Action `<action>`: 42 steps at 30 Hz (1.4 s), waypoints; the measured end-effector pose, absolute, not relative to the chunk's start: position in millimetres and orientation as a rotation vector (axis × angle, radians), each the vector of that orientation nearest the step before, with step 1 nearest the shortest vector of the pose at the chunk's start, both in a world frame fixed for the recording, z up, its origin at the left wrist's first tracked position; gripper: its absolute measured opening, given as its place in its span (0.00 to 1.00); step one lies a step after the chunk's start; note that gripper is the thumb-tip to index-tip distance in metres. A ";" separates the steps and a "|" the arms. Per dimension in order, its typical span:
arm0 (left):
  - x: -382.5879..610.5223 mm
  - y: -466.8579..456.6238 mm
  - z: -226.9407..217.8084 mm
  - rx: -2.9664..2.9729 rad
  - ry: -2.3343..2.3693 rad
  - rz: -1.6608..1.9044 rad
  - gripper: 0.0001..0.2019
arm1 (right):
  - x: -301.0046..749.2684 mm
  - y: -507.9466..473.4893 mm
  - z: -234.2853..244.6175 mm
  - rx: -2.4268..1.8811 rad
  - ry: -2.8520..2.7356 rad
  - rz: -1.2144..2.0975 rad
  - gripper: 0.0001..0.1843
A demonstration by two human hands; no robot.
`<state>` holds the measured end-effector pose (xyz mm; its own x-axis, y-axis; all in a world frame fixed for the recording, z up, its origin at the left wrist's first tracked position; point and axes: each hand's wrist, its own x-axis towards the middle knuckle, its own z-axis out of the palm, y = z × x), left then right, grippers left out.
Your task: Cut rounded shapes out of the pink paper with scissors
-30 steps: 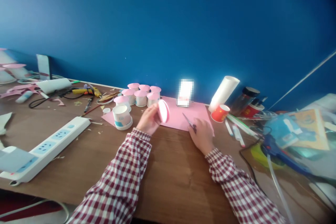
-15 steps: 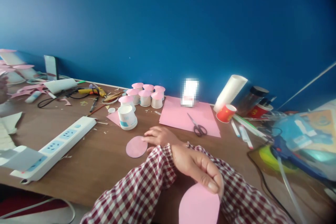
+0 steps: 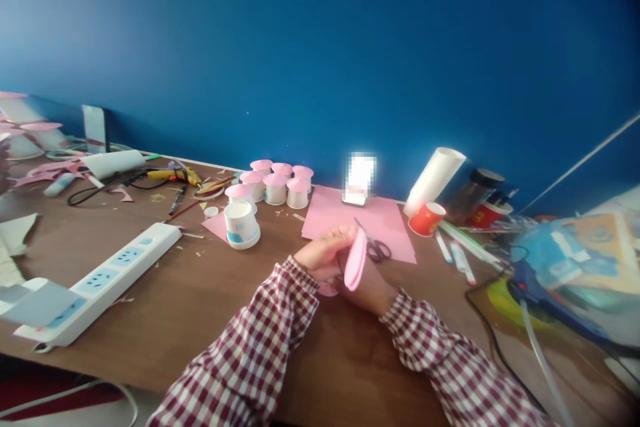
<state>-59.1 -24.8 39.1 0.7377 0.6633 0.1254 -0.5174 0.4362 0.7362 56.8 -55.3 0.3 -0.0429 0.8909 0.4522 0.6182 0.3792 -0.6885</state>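
My left hand (image 3: 327, 252) is closed on a pink paper piece (image 3: 355, 260), which appears nearly edge-on as a curved, layered shape. My right hand (image 3: 369, 288) is just behind and below it, with its fingers mostly hidden by my left hand and the paper. A second pink paper circle (image 3: 329, 289) shows under my left hand, at my right hand's fingers. Both hands are close together above the table, in front of the pink paper sheets (image 3: 320, 213). Scissors (image 3: 379, 250) lie on those sheets, partly hidden behind my right hand.
Several paper cups with pink tops (image 3: 275, 187) stand near the wall, with a white cup (image 3: 241, 223) before them. A power strip (image 3: 110, 280) lies left. On the right are a red cup (image 3: 427, 219), a paper roll (image 3: 435, 177), markers (image 3: 465, 260) and a blue glue gun (image 3: 545, 300).
My arms have uncrossed. My left hand has lifted its pink paper up and forward. My right hand has moved right, and the pink circle is gone from its former spot on the table.
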 end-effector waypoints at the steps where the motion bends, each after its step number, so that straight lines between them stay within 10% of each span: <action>1: -60.3 -18.9 38.8 0.821 0.251 0.843 0.11 | 64.1 -60.5 2.5 -1.333 -1.897 0.308 0.13; 10: -64.6 22.6 3.1 1.433 1.133 1.544 0.13 | 77.6 -76.7 2.9 -1.446 -2.295 0.135 0.31; 24: -69.6 21.2 -18.9 1.409 1.037 1.360 0.14 | 85.5 -67.5 6.6 -1.228 -1.809 0.796 0.11; 31: -60.3 14.9 -25.8 1.427 1.033 1.337 0.30 | 98.4 -51.9 0.6 -1.264 -1.343 0.588 0.16; 42: -55.0 5.2 -14.3 1.683 0.897 1.298 0.14 | 101.4 -43.7 -11.7 -1.560 -1.683 0.099 0.12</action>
